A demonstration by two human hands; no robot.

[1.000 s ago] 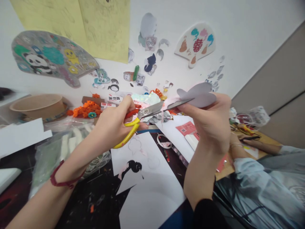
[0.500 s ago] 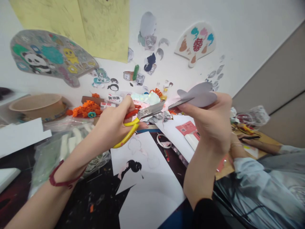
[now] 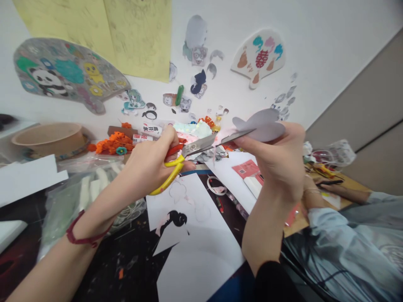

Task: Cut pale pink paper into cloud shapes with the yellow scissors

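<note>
Several white sheets [image 3: 198, 264] lie nearest, on the dark tabletop [image 3: 116, 256] below the scissors [image 3: 190, 149], with a small black-and-pink figure [image 3: 178, 219] on one of them. The left hand [image 3: 154, 157] is clamped on the scissors by their yellow-and-orange handles. Their blades stand apart, one reaching across a pale paper cutout [image 3: 262, 126] with rounded lobes, to the right of the pivot. The right hand [image 3: 277, 157] pinches that cutout between thumb and fingers, close to the blade's tip. Left of the scissors lies a clear plastic bag [image 3: 59, 218]; far to their right is another person's light-blue sleeve [image 3: 330, 226]. Beyond the scissors, to the left, come orange flowers [image 3: 115, 144] and a tan bowl [image 3: 47, 140]. On the wall farthest back, a panda-decorated fan [image 3: 72, 77] hangs up-left of the scissors, a white fan [image 3: 260, 54] up-right, and yellow sheets [image 3: 138, 37] above.
</note>
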